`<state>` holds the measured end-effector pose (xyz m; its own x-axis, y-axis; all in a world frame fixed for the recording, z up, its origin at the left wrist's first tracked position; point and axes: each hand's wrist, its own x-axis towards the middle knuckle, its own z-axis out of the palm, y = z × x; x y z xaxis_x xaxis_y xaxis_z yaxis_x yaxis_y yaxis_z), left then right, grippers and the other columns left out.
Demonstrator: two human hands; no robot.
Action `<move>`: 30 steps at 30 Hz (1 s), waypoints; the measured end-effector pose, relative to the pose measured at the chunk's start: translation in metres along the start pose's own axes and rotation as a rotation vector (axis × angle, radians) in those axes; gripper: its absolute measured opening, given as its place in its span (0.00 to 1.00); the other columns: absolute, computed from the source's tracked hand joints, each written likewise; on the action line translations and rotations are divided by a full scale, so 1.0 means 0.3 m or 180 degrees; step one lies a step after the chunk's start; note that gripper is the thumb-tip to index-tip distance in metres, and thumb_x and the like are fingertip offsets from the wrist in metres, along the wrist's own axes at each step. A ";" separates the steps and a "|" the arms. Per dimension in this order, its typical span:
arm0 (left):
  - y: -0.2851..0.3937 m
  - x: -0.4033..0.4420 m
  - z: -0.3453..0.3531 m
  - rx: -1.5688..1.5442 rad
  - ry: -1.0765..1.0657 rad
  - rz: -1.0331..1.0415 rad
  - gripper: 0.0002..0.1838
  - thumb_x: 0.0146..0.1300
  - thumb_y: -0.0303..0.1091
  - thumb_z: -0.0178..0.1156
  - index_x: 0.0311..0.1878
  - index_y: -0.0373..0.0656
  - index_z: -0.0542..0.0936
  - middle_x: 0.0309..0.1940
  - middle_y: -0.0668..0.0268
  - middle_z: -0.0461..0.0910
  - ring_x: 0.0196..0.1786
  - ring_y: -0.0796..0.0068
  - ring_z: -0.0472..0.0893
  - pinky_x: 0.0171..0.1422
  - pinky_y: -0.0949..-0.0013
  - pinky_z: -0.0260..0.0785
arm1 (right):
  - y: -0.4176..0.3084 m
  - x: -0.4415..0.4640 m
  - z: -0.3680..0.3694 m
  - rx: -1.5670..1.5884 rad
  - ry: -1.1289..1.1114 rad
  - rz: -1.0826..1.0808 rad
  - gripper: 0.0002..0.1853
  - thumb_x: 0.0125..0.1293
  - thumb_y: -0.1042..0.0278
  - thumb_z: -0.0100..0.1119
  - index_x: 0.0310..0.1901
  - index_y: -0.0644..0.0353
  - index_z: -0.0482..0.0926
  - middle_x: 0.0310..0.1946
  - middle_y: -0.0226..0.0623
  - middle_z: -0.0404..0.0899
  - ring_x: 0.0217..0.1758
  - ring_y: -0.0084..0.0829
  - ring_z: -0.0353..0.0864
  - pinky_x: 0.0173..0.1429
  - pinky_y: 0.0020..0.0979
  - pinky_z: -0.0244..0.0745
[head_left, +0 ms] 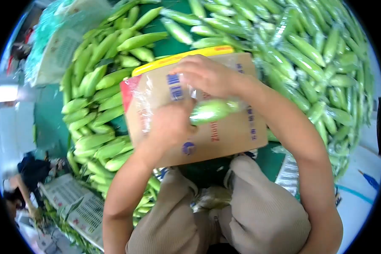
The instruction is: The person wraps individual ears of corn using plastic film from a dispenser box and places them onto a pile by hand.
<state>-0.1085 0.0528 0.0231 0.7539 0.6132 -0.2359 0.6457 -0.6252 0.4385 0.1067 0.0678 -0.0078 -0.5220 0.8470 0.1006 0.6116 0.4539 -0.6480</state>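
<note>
A green ear of corn [213, 111], shiny with clear plastic film, is over a cardboard box [228, 139] in front of my knees. My left hand [171, 122] is closed around its left end, somewhat blurred. Just above, my right hand [205, 76] reaches across the box with its fingers pointing left. Motion smears those fingers, so their grip is unclear. A whitish bit of film [192, 92] shows between the two hands. More crumpled clear film [146, 106] lies on the box's left side. Behind the box's far edge is a yellow strip [182, 58].
Unwrapped corn ears [99, 80] are piled on the left. Film-wrapped ears [305, 51] form a large heap on the right. A printed sack with green netting [55, 51] stands at the upper left. Another person's arm [24, 192] shows at the lower left.
</note>
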 end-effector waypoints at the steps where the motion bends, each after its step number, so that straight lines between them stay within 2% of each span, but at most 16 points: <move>1: 0.003 -0.016 0.002 -0.0062 -0.0156 0.0200 0.22 0.51 0.39 0.73 0.49 0.41 0.81 0.38 0.49 0.86 0.45 0.45 0.86 0.49 0.47 0.78 | 0.031 0.006 0.092 -0.0529 0.0420 -0.0457 0.27 0.78 0.47 0.53 0.72 0.50 0.74 0.77 0.37 0.67 0.82 0.41 0.59 0.82 0.54 0.55; 3: 0.033 -0.074 0.048 -0.0094 -0.0291 0.0394 0.22 0.56 0.47 0.71 0.43 0.38 0.81 0.36 0.47 0.85 0.44 0.43 0.86 0.51 0.46 0.78 | -0.019 -0.017 0.187 -0.1482 -0.0360 -0.0386 0.33 0.72 0.38 0.57 0.76 0.36 0.70 0.82 0.21 0.59 0.88 0.37 0.46 0.86 0.65 0.37; 7: 0.089 -0.226 0.065 -0.0472 -0.1167 0.0475 0.27 0.51 0.41 0.72 0.53 0.38 0.80 0.37 0.47 0.86 0.43 0.45 0.87 0.49 0.48 0.79 | -0.103 -0.034 0.210 -0.1382 -0.0317 -0.0406 0.36 0.71 0.33 0.54 0.77 0.36 0.69 0.81 0.20 0.61 0.87 0.34 0.51 0.86 0.63 0.37; 8: 0.135 -0.215 0.025 -0.0576 -0.2779 0.0103 0.30 0.51 0.39 0.71 0.59 0.38 0.80 0.41 0.46 0.87 0.44 0.45 0.86 0.50 0.48 0.78 | -0.108 -0.035 0.214 -0.1338 -0.0321 -0.0383 0.36 0.70 0.33 0.55 0.77 0.36 0.69 0.81 0.20 0.61 0.87 0.34 0.50 0.86 0.63 0.37; 10: 0.109 -0.362 0.268 -0.2295 -0.3912 0.0898 0.30 0.52 0.40 0.73 0.58 0.36 0.79 0.45 0.46 0.86 0.53 0.51 0.85 0.58 0.54 0.75 | -0.097 -0.065 0.217 -0.1299 -0.0249 -0.0418 0.36 0.70 0.35 0.57 0.76 0.38 0.69 0.81 0.21 0.62 0.87 0.35 0.51 0.86 0.62 0.38; 12: 0.070 -0.388 0.324 -0.2711 -0.4121 0.0599 0.34 0.53 0.41 0.73 0.62 0.36 0.77 0.52 0.48 0.83 0.56 0.54 0.83 0.60 0.56 0.74 | -0.093 -0.072 0.226 -0.1315 -0.0050 -0.0532 0.36 0.69 0.36 0.58 0.75 0.41 0.71 0.81 0.25 0.63 0.86 0.36 0.53 0.86 0.62 0.39; 13: 0.051 -0.397 0.309 -0.2359 -0.3807 0.0725 0.36 0.54 0.42 0.74 0.65 0.37 0.74 0.54 0.49 0.83 0.56 0.54 0.82 0.60 0.55 0.74 | -0.093 -0.080 0.232 -0.1257 -0.0009 -0.0717 0.35 0.67 0.39 0.64 0.70 0.51 0.75 0.75 0.38 0.69 0.82 0.42 0.60 0.83 0.56 0.53; 16: -0.005 -0.431 0.225 -0.1922 -0.3407 0.0906 0.41 0.55 0.41 0.75 0.71 0.39 0.70 0.58 0.50 0.82 0.56 0.56 0.83 0.61 0.56 0.75 | -0.339 -0.300 0.236 0.1112 -0.0749 -0.0270 0.46 0.57 0.31 0.71 0.64 0.63 0.75 0.64 0.54 0.74 0.64 0.53 0.76 0.68 0.50 0.71; 19: -0.106 -0.461 0.169 -0.2130 -0.2688 0.1241 0.46 0.53 0.36 0.78 0.76 0.41 0.70 0.58 0.52 0.84 0.52 0.63 0.85 0.62 0.61 0.77 | -0.453 -0.569 0.475 0.3080 -0.1931 0.0261 0.45 0.58 0.35 0.74 0.65 0.63 0.71 0.55 0.53 0.80 0.59 0.53 0.79 0.63 0.47 0.75; 20: -0.014 -0.458 0.000 -0.1871 -0.2576 0.0091 0.35 0.53 0.36 0.79 0.65 0.38 0.81 0.51 0.52 0.86 0.48 0.63 0.87 0.58 0.61 0.78 | -0.437 -0.534 0.457 0.2642 -0.2391 0.0708 0.42 0.58 0.40 0.77 0.64 0.60 0.70 0.53 0.52 0.81 0.56 0.49 0.81 0.59 0.45 0.76; 22: 0.012 -0.428 -0.157 -0.1123 -0.2177 -0.0738 0.29 0.70 0.22 0.62 0.75 0.40 0.74 0.55 0.53 0.85 0.52 0.64 0.85 0.55 0.67 0.79 | -0.427 -0.513 0.436 0.2752 -0.1133 0.1046 0.34 0.61 0.47 0.76 0.59 0.59 0.71 0.47 0.48 0.82 0.50 0.42 0.81 0.52 0.44 0.77; 24: -0.166 -0.470 -0.103 -0.1939 -0.0711 -0.0281 0.25 0.52 0.36 0.79 0.53 0.35 0.87 0.45 0.53 0.88 0.45 0.65 0.87 0.53 0.63 0.79 | -0.409 -0.461 0.329 0.3813 -0.1630 0.1835 0.30 0.64 0.52 0.74 0.59 0.58 0.71 0.45 0.44 0.81 0.49 0.41 0.81 0.50 0.44 0.76; 26: -0.335 -0.454 -0.056 -0.1418 0.0318 0.1157 0.22 0.55 0.30 0.75 0.54 0.37 0.84 0.42 0.50 0.87 0.41 0.62 0.88 0.50 0.63 0.81 | -0.412 -0.424 0.250 0.4103 -0.1768 0.1853 0.31 0.66 0.56 0.74 0.64 0.59 0.70 0.52 0.42 0.79 0.57 0.39 0.79 0.59 0.41 0.75; 27: -0.305 -0.490 0.028 -0.1030 0.1954 -0.0020 0.09 0.62 0.32 0.71 0.31 0.38 0.82 0.28 0.63 0.82 0.31 0.73 0.80 0.39 0.67 0.74 | -0.400 -0.422 0.300 0.3749 -0.1232 0.1518 0.34 0.65 0.57 0.74 0.67 0.60 0.69 0.56 0.41 0.78 0.62 0.36 0.76 0.65 0.39 0.73; 28: -0.263 -0.456 0.107 -0.2724 0.3315 -0.0833 0.04 0.68 0.29 0.65 0.36 0.40 0.81 0.27 0.66 0.79 0.30 0.75 0.76 0.37 0.67 0.72 | -0.399 -0.414 0.361 0.3546 -0.0707 0.1102 0.37 0.65 0.58 0.75 0.70 0.61 0.68 0.59 0.41 0.77 0.66 0.34 0.74 0.70 0.37 0.70; 30: -0.055 -0.334 0.108 -0.4211 0.2696 -0.0968 0.13 0.70 0.33 0.64 0.51 0.40 0.75 0.39 0.63 0.80 0.42 0.71 0.78 0.49 0.63 0.73 | -0.451 -0.338 0.362 0.4190 -0.0103 0.1133 0.47 0.60 0.64 0.78 0.76 0.62 0.61 0.68 0.36 0.71 0.72 0.31 0.68 0.77 0.37 0.64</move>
<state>-0.1906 -0.0141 0.0114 0.0503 0.9913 -0.1214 -0.1417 0.1274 0.9817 0.0124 -0.1095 -0.0122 -0.4813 0.8466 -0.2273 -0.2899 -0.3985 -0.8702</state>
